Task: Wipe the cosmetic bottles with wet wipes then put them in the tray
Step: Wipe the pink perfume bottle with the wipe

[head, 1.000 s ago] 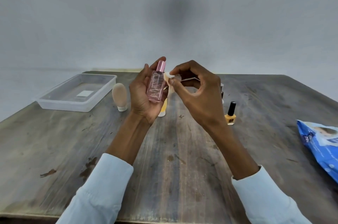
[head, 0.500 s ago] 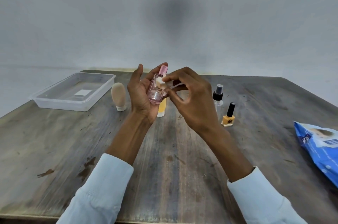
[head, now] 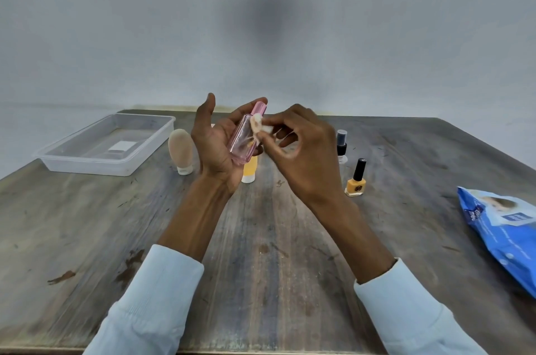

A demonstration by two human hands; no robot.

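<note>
A clear tray (head: 150, 148) with a white label inside is sitting far left, then a tan bottle (head: 180, 148). The left hand (head: 216, 146) is holding the pink bottle (head: 243, 138), hiding a yellow bottle (head: 250, 170). The right hand (head: 301, 151) is pinching a wipe (head: 259, 126) against it. A spray bottle (head: 342, 144), nail polish (head: 356, 180) and blue wipes pack (head: 504, 235) are sitting right.

We see bare table (head: 261, 253) from six o'clock inward; bottles (head: 180, 151) stand across twelve, a tray (head: 139, 163) at ten, a wipes pack (head: 504, 235) at three.
</note>
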